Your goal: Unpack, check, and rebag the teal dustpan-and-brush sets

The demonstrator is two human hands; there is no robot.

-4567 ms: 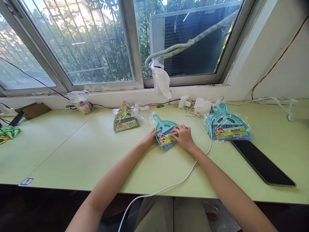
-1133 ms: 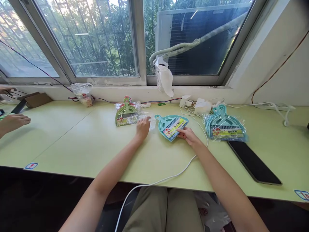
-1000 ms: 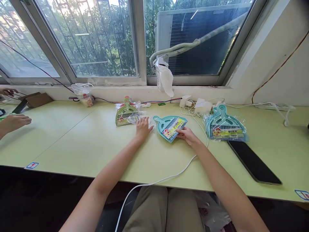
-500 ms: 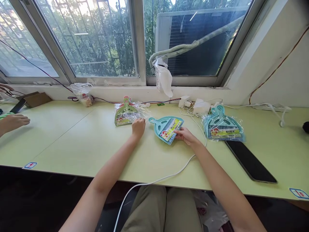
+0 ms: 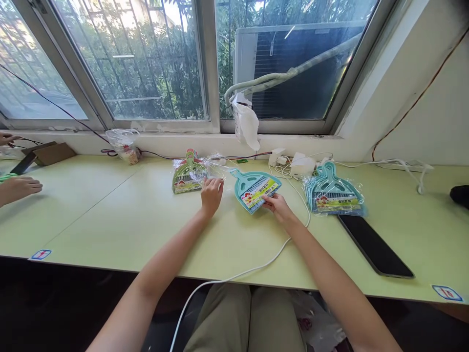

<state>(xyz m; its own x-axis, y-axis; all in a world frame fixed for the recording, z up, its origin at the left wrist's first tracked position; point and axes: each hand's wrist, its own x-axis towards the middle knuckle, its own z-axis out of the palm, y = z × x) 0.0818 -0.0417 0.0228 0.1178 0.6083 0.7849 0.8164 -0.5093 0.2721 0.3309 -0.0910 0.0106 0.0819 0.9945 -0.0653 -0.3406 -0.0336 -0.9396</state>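
Note:
My right hand [image 5: 279,207] grips a light-blue dustpan and brush set [image 5: 254,189] by its lower right edge, its handle pointing up and left. A yellow-green label lies across the bristles. To the left, my left hand [image 5: 212,196] is closed at the clear plastic wrapping [image 5: 217,167] beside a green dustpan set [image 5: 189,175]; the wrapping seems pinched between the fingertips. That green set lies on top of a red one. On the right, several blue dustpan sets [image 5: 331,190] are stacked in clear wrapping.
On the pale green table [image 5: 110,220] lie a black phone [image 5: 375,247] at right and a white cable [image 5: 256,266] crossing the front edge. White adapters [image 5: 302,165] sit by the window. At far left are another person's hand [image 5: 24,188] and a brown box [image 5: 54,154].
The blue dustpan set in my right hand has risen slightly and shifted a little right. My left hand stays near the plastic wrapping. The whole view has shifted slightly.

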